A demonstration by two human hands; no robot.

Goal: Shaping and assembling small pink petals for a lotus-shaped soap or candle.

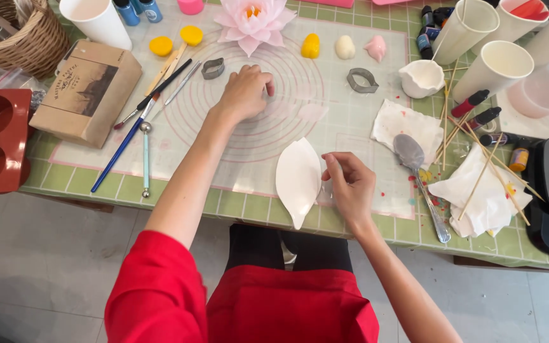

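Head view shows a white petal shape [298, 180] low in the middle, touching the right hand's [349, 186] curled fingers. Above it, the left hand [245, 93] presses flat on the mat [351, 121], holding nothing.

Large white leaf-shaped petal of thin, smooth modelling paste [298, 180]: pointed at both ends, slightly cupped, lying lengthwise toward near edge of translucent work mat with printed circles [179, 133], lower tip almost at mat's near border. Right side touched by fingertips of right hand [349, 186].
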